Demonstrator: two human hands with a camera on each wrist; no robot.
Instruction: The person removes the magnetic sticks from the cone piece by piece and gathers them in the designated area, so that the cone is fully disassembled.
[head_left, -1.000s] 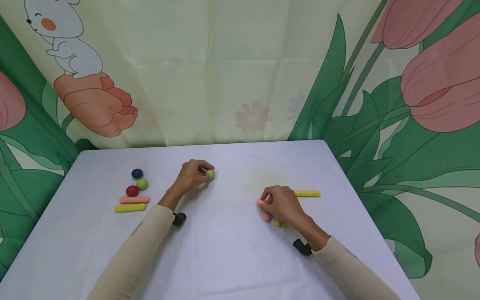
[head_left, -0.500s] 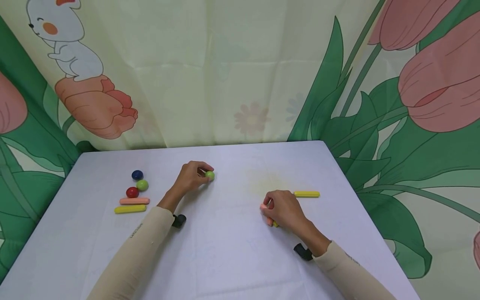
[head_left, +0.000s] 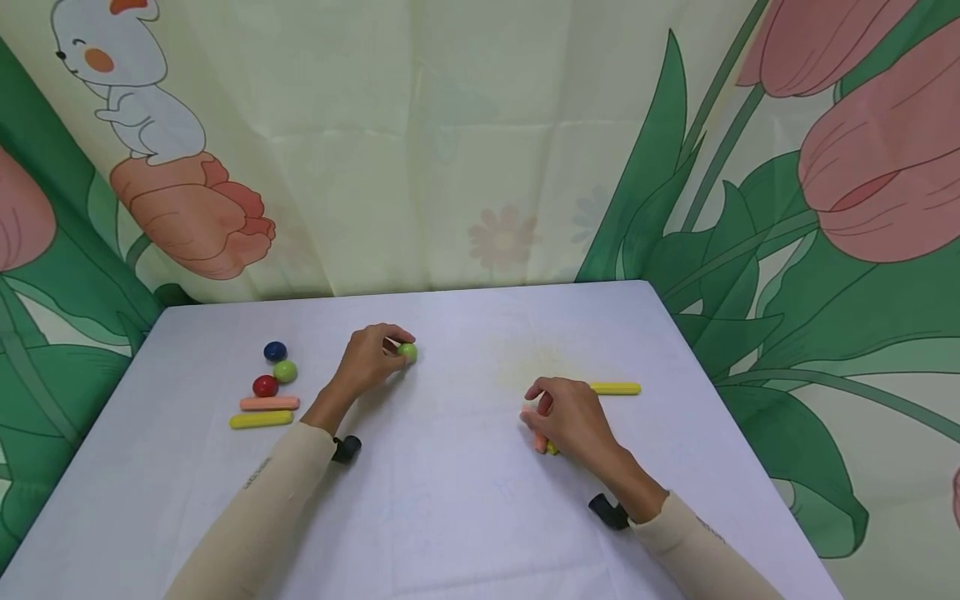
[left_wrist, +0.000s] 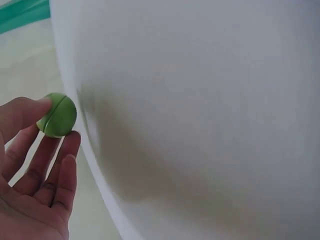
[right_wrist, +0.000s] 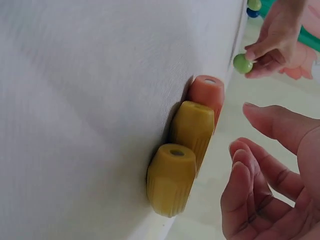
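Observation:
My left hand [head_left: 369, 357] pinches a small green ball [head_left: 407, 353] between thumb and fingers. A groove runs round the green ball [left_wrist: 60, 116] in the left wrist view. My right hand [head_left: 573, 417] hovers over a salmon stick [head_left: 540, 442] and a yellow stick [head_left: 552, 447], hiding most of both. In the right wrist view, the right hand [right_wrist: 275, 175] has thumb and fingers apart with nothing between them. Beside it, the salmon stick [right_wrist: 206, 92] and two yellow sticks lie side by side, the nearest yellow stick [right_wrist: 171, 180] showing a faceted body and a hole in its end.
On the left of the white table [head_left: 450, 517] lie a blue ball [head_left: 275, 351], another green ball [head_left: 285, 372], a red ball [head_left: 266, 386], a salmon stick [head_left: 270, 403] and a yellow stick [head_left: 261, 419]. Another yellow stick [head_left: 617, 388] shows beyond my right hand.
My left hand has drawn slightly left with the green ball. My right hand first shifted a little right and nearer with the salmon stick, then its fingers parted from it.

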